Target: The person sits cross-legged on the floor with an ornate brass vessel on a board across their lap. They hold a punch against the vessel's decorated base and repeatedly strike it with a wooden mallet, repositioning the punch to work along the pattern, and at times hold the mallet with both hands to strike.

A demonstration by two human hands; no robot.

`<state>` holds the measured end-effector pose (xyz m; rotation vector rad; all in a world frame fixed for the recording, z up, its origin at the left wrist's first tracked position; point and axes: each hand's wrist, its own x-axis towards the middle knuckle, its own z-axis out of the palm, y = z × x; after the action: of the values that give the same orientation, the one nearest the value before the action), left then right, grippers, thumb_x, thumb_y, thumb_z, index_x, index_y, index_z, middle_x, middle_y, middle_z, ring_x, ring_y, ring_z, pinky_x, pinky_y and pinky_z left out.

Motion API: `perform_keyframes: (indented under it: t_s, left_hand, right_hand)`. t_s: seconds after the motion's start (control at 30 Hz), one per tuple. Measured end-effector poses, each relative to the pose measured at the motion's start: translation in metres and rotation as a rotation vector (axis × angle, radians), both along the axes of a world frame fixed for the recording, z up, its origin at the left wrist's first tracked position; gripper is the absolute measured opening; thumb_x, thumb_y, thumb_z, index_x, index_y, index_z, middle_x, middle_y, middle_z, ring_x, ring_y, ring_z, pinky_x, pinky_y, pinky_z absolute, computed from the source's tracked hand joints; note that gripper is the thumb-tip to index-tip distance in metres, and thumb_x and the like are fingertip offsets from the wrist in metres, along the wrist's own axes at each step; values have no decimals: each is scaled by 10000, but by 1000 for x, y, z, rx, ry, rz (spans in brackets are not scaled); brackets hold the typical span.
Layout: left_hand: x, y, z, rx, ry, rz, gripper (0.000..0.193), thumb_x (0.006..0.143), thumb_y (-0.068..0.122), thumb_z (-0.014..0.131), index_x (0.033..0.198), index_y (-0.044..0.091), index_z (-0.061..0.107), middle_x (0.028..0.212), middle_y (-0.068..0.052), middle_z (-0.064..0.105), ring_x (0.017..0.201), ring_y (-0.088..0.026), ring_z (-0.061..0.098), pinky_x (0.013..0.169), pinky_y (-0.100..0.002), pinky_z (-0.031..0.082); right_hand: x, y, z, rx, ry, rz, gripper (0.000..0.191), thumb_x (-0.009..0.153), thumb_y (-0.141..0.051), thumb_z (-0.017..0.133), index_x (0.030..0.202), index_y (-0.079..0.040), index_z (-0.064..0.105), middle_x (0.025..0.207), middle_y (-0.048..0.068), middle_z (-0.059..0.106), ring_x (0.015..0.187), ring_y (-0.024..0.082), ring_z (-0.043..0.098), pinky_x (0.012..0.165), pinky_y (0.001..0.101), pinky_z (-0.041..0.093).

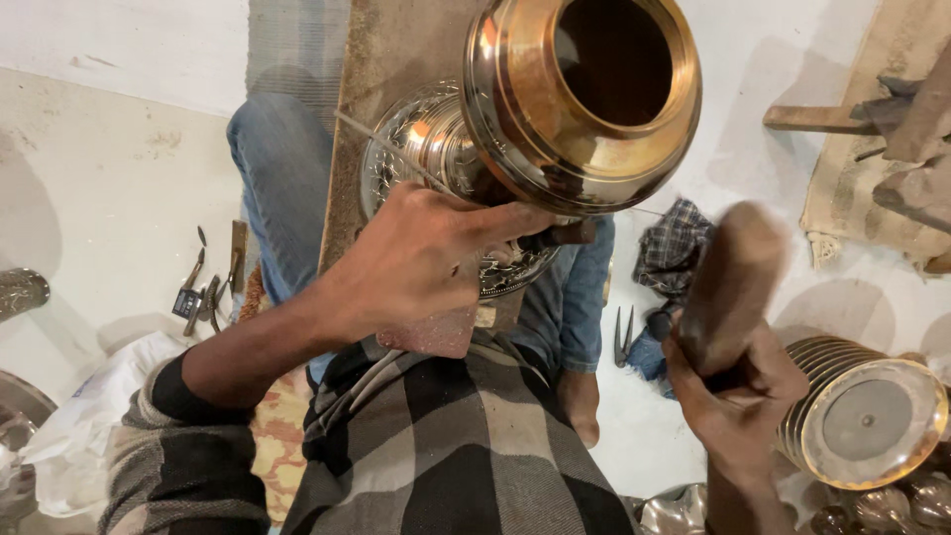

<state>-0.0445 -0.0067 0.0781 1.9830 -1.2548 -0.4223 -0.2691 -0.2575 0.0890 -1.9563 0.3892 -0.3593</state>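
Observation:
A shiny brass pot (555, 109) with a wide round mouth lies tilted on a wooden plank (396, 89) over my lap. Its lower body carries embossed silver-coloured patterning. My left hand (416, 263) grips the pot from below, and a dark punch-like tool (560, 235) sticks out from between its fingers against the metal. My right hand (738, 391) is closed around the handle of a wooden mallet (731, 282), raised to the right of the pot and blurred by motion.
Small metal hand tools (208, 282) lie on the pale floor at left. A checked cloth (674, 248) and pliers (624, 337) sit right of my knee. A ribbed brass vessel (862, 411) rests at lower right, wooden blocks (892, 119) at upper right, white plastic (89, 416) at lower left.

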Motion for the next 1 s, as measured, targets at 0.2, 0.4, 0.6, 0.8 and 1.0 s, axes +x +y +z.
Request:
perform_keyframes:
  t_s: [0.2,0.4,0.6,0.8,1.0]
  left_hand:
    - [4,-5,1,71,-22,-31,717,701,-56,576,1392,126,632,830,-98,797,403,-113,614,430,-303,549]
    - [7,-7,0,-11,5,-6,682,707,-76,574,1359,107,654,797,-98,783,383,-89,600,403,-270,534]
    - [9,-7,2,-45,-39,-40,679,704,-77,591,1348,119,677,545,-80,665,368,-118,543,409,-295,502]
    - [9,-8,3,-64,-11,-47,688,693,-84,578,1353,92,666,532,-67,618,334,-107,497,366,-290,455]
    - [12,-7,5,-54,34,-61,699,692,-84,550,1356,106,657,477,-54,571,345,-101,473,372,-286,431]
  right_hand:
    - [-6,-2,-2,-43,83,-49,361,785,135,726,1108,22,610,928,106,563,746,106,501,695,211,411]
    - [-5,3,-1,-54,56,-14,453,819,120,689,1260,57,609,1119,143,669,961,138,642,908,237,510]
    - [-4,-2,-8,-64,42,-40,643,731,101,691,1368,52,616,1087,126,663,810,93,569,757,203,451]
    - [-7,0,-14,-199,7,34,597,782,126,652,1370,36,605,1188,142,660,974,149,642,876,220,503]
    - [-9,-2,-14,-245,-6,3,680,753,114,653,1423,28,586,1184,138,645,959,147,622,873,226,498]
